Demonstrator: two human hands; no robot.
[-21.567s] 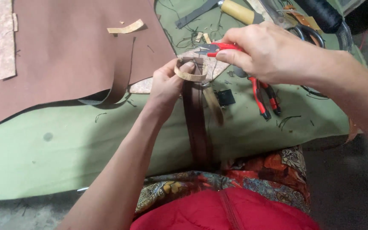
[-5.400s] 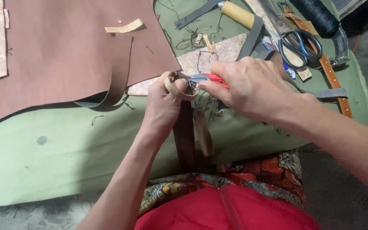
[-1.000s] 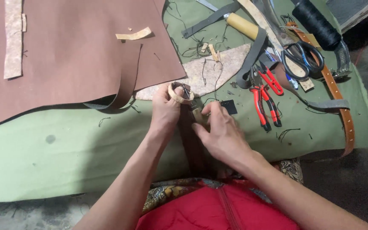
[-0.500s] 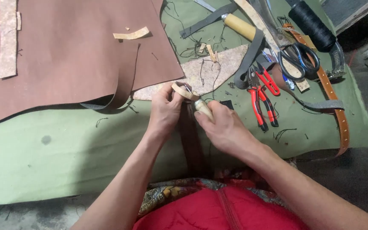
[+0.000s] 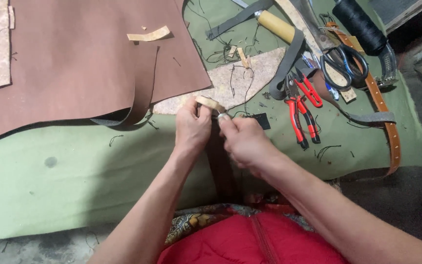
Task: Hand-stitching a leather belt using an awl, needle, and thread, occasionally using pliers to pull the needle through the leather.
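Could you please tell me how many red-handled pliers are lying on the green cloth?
2. Both pliers lie side by side right of the hands: the larger pair nearer the right hand, the smaller pair just beyond it, below the scissors. Clutter there could hide more.

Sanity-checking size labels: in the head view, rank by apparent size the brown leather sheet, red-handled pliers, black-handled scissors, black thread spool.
1. Brown leather sheet, by far the largest.
2. Red-handled pliers.
3. Black-handled scissors and black thread spool: these look alike, and the scissors' blades are partly hidden, so no ranking.
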